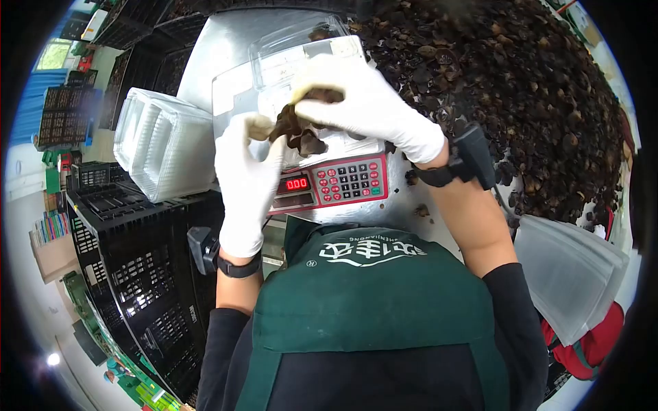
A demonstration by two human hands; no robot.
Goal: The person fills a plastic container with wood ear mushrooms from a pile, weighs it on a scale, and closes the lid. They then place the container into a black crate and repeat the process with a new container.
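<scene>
Both my hands wear white gloves and meet above a red-framed digital scale (353, 183) whose display reads 0.00. Dark brown wood-ear-like pieces (306, 142) hang between them. My left hand (250, 161) pinches these pieces at their left side. From the upper right, my right hand (349, 103) curls its fingers around the same dark pieces. Behind the hands, on the scale's platform, lies an open clear plastic box (274, 51), partly hidden by my right hand.
A large heap of dark pieces (507, 89) covers the right side. Stacked clear boxes (168, 140) stand at the left, above black crates (147, 274). Clear plastic lids (569, 267) are at the lower right. A person in green (120, 373) is at the far lower left.
</scene>
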